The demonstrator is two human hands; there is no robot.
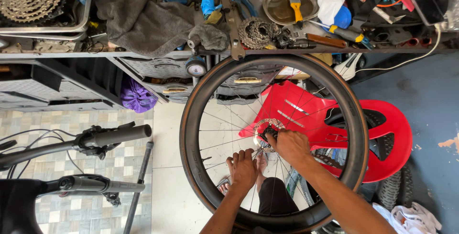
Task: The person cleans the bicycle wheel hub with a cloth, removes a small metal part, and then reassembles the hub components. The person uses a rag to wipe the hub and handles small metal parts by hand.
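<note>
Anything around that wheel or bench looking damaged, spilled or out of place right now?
Nothing looks damaged. The wheel stands upright, its rim round and spokes even, with the right hand at the hub and the left hand on the spokes. The bench is cluttered, and a grey rag droops over its edge, but nothing has spilled.

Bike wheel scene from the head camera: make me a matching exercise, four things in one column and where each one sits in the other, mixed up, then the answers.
Things:
1. right hand
2. left hand
3. yellow brush
4. red plastic chair

Places:
A. in the metal bowl on the bench
B. behind the wheel, on the floor
C. at the wheel's hub
D. on the spokes below the hub

Pairs: 1-C, 2-D, 3-A, 4-B
</note>
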